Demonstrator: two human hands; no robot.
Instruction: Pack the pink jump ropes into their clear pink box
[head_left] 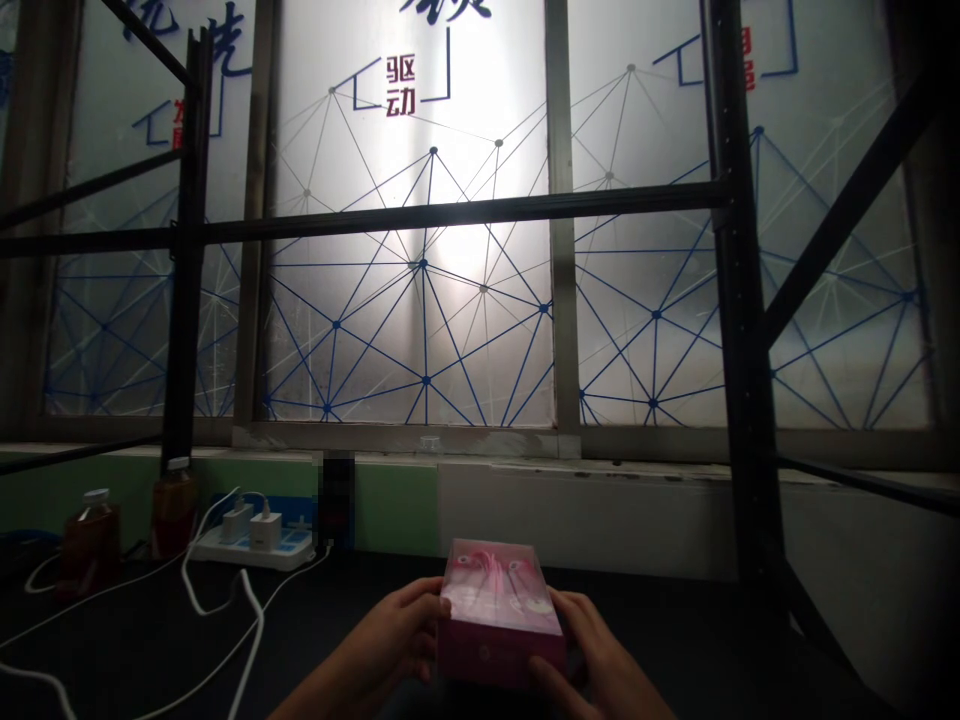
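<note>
A pink box (499, 610) with a clear lid sits between my two hands, low in the middle of the view. Pink cord-like strands and small round parts show through the lid; they look like earphones. My left hand (401, 635) grips the box's left side, its thumb near the top edge. Along the right side my right hand (592, 650) closes on the box, with the thumb at the front corner. The fingers' undersides and the bottom of the box are hidden.
A white power strip (255, 545) with plugged-in chargers and white cables lies on the dark table (360, 590) at left. Two bottles, one (174, 510) behind the other (90, 545), stand further left. Black rack posts (739, 400) and a crossbar (450, 213) stand before frosted windows.
</note>
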